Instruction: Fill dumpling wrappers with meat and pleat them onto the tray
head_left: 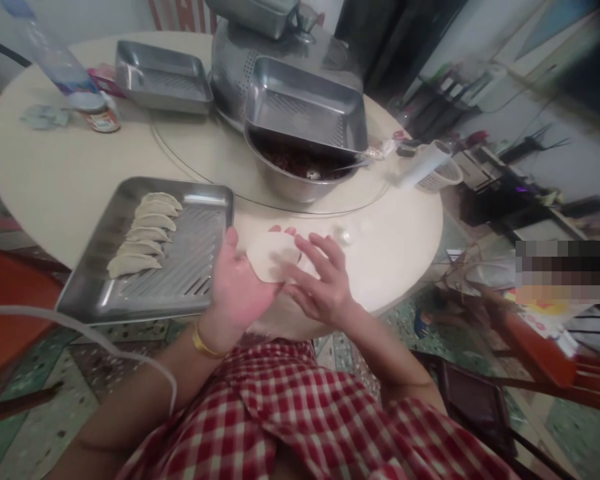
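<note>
A round white dumpling wrapper (269, 257) lies on the fingers of my left hand (236, 288), palm up, at the near edge of the round table (60, 180). My right hand (320, 281) rests beside it with fingers spread, fingertips pressing on the wrapper. To the left stands a perforated steel tray (185, 273) holding a row of several folded dumplings (145, 235). Beyond my hands sits a steel bowl (293, 183) of dark filling.
A steel tray (305, 107) rests tilted over the bowl, in front of a colander (233, 67). Another steel tray (163, 77), a plastic bottle (55, 57) and a small tin (100, 117) stand at the far left. A small dough piece (343, 234) lies near my right hand. Red chairs flank the table.
</note>
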{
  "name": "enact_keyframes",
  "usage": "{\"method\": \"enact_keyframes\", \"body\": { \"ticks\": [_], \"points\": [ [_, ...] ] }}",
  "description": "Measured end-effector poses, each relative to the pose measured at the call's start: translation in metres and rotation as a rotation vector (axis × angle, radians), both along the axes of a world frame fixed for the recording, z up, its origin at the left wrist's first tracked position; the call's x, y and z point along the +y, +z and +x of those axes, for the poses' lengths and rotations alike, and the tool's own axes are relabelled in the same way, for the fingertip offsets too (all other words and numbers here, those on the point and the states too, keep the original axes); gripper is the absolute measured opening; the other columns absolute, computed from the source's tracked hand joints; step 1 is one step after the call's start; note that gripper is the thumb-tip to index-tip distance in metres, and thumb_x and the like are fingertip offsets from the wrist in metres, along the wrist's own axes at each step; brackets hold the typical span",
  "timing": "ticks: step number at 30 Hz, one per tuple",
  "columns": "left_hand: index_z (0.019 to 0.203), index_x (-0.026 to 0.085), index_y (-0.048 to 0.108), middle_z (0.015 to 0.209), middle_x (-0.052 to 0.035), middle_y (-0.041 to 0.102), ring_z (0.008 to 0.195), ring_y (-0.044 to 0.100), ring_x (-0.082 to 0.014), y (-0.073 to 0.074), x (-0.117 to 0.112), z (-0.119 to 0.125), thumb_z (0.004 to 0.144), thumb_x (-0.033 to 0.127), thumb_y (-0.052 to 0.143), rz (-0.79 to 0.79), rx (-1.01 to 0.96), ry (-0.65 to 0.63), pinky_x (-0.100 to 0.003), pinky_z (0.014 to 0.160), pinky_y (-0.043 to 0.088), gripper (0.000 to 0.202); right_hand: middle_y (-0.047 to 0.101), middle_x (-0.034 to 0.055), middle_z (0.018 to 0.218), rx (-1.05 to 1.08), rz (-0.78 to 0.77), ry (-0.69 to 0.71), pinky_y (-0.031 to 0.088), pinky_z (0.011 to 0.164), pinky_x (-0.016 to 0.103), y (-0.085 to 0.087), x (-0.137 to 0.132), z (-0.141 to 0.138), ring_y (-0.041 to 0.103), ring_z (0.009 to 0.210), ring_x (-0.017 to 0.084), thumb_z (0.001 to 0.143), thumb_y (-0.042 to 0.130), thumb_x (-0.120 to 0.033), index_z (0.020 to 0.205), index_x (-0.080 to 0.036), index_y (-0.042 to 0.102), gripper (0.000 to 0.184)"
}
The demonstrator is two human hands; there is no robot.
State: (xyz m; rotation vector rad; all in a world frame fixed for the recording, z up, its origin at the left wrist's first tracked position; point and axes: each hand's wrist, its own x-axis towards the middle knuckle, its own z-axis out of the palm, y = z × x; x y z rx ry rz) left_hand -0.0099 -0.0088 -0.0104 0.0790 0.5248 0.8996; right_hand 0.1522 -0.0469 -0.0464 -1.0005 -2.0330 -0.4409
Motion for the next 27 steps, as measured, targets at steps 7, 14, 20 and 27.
{"method": "enact_keyframes", "body": {
  "ticks": [7, 14, 20, 27],
  "points": [
    [0.145, 0.003, 0.043, 0.117, -0.0171, 0.072, 0.115, 0.067, -0.0264, 0.003, 0.007, -0.001, 0.102, 0.045, 0.031, -0.118, -0.048, 0.004, -0.038, 0.102, 0.052, 0.061, 0.065, 0.0053, 0.098, 0.500, -0.118, -0.392, 0.053, 0.082, 0.039, 0.023, 0.059, 0.094, 0.062, 0.091, 0.019, 0.093, 0.054, -0.040, 0.126, -0.025, 0.061, 0.037],
    [0.151, 0.008, 0.036, 0.131, -0.0176, 0.066, 0.119, 0.066, -0.0275, -0.013, 0.013, -0.001, 0.101, 0.029, 0.036, -0.070, -0.103, -0.025, -0.042, 0.101, 0.055, 0.054, 0.064, 0.0018, 0.076, 0.441, -0.338, -0.464, 0.048, 0.086, 0.041, 0.042, 0.138, 0.121, 0.057, 0.079, 0.020, 0.084, 0.064, -0.045, 0.118, -0.019, 0.066, 0.043],
    [0.152, 0.010, 0.036, 0.126, -0.0170, 0.069, 0.111, 0.070, -0.0277, -0.007, 0.011, 0.003, 0.100, 0.027, 0.039, -0.137, -0.001, -0.017, -0.047, 0.098, 0.056, 0.055, 0.059, -0.0004, 0.066, 0.476, -0.426, -0.538, 0.047, 0.077, 0.037, 0.047, 0.165, 0.126, 0.056, 0.071, 0.019, 0.082, 0.062, -0.034, 0.099, -0.018, 0.068, 0.024],
    [0.146, 0.010, 0.044, 0.127, -0.0171, 0.069, 0.108, 0.071, -0.0268, 0.004, 0.015, 0.006, 0.101, 0.028, 0.034, -0.173, 0.083, 0.002, -0.043, 0.088, 0.061, 0.050, 0.065, 0.0003, 0.071, 0.435, -0.473, -0.434, 0.047, 0.067, 0.028, 0.054, 0.166, 0.108, 0.058, 0.064, 0.015, 0.089, 0.051, -0.030, 0.094, -0.018, 0.066, 0.020]
  ]
}}
